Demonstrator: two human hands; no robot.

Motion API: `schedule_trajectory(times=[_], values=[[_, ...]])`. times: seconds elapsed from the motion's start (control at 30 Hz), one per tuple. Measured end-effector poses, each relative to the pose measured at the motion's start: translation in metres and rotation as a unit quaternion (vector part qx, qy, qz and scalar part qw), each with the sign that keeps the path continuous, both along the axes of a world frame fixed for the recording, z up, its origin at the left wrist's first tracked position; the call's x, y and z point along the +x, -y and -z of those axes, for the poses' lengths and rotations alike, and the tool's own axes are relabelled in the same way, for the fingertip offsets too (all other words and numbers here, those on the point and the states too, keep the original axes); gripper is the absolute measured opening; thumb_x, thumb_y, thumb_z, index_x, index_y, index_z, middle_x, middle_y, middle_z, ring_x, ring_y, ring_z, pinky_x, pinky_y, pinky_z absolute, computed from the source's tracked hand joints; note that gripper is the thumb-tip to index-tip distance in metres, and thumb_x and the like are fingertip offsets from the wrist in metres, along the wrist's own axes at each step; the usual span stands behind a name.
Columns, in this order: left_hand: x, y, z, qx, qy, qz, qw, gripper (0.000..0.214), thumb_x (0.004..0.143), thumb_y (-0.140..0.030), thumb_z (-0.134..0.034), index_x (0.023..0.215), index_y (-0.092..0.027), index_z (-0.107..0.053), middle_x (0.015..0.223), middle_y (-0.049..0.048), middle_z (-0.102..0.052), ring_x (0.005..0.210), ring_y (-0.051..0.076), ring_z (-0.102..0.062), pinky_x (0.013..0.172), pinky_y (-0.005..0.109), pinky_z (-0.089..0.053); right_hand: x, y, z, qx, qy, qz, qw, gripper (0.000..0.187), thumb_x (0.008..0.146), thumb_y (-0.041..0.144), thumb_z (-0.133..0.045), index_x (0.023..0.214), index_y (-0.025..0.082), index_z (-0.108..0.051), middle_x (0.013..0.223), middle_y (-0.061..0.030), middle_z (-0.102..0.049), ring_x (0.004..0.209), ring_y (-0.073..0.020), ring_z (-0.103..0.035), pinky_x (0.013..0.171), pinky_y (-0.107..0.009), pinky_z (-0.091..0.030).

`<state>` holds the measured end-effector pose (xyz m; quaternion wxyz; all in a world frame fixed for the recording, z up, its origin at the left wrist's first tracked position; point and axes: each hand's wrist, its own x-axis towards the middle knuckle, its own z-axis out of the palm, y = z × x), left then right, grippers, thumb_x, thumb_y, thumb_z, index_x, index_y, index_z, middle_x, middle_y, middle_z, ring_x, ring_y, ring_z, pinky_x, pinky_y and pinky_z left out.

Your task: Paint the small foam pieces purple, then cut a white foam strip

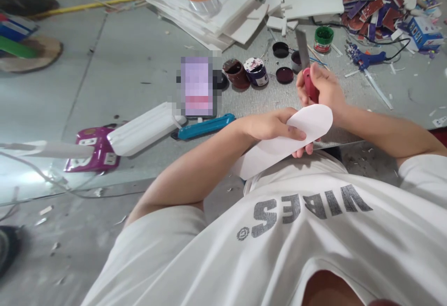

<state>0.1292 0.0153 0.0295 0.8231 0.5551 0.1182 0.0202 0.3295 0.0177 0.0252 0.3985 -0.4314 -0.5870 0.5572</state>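
My left hand [270,125] is closed on a long white foam-board strip [312,119] with a rounded end, thumb on top and fingertips showing beneath. The strip lies slantwise just above my lap at the table's near edge. Just beyond its rounded end, my right hand [328,89] grips a knife [310,85] by its red handle. The broad grey blade points up and away from me, apart from the strip. Close to the blade stand an open green paint jar [323,39] and dark jar lids [284,75].
Brown [236,74] and purple [256,72] paint jars stand mid-table, near a blurred-out rectangle. A blue cutter [206,126] and purple-based lamp [92,150] lie left. White boards [237,12] are stacked behind. A blue glue gun [366,57] and heaped coloured pieces [377,8] occupy the right.
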Motion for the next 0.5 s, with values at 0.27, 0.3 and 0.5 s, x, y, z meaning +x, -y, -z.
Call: schedule_trajectory(times=[0.27,0.3,0.5], values=[[-0.004,-0.004,-0.001,-0.004,0.033,-0.002,0.999,0.042,0.085,-0.042,-0.098,0.112,-0.013,-0.084,0.096,0.0161,-0.088,0.074,0.024,-0.082,0.07,0.032,-0.069,0.053,0.01,-0.093,-0.064,-0.204,0.089,0.973,0.021,0.118,0.038,-0.059,0.102,0.025,-0.057,0.076,0.0089,-0.056,0.057,-0.0108,-0.026,0.054,-0.024,-0.037],[-0.003,-0.004,-0.001,-0.002,0.038,-0.012,0.999,0.041,0.085,-0.041,-0.097,0.112,-0.013,-0.084,0.095,0.0153,-0.087,0.073,0.024,-0.082,0.069,0.032,-0.068,0.063,0.014,-0.1,-0.044,-0.186,0.096,0.977,0.021,0.117,0.038,-0.062,0.101,0.024,-0.059,0.077,0.0088,-0.058,0.057,-0.0089,-0.032,0.056,-0.023,-0.039],[0.002,0.002,0.001,-0.008,0.042,-0.077,0.996,0.038,0.085,-0.036,-0.093,0.11,-0.011,-0.082,0.093,0.0136,-0.086,0.071,0.022,-0.079,0.069,0.033,-0.066,0.126,0.05,-0.082,0.116,0.266,0.086,0.953,0.05,0.111,0.067,-0.063,0.086,0.024,-0.065,0.1,-0.0085,-0.081,0.095,-0.0214,-0.072,0.096,-0.043,-0.057]])
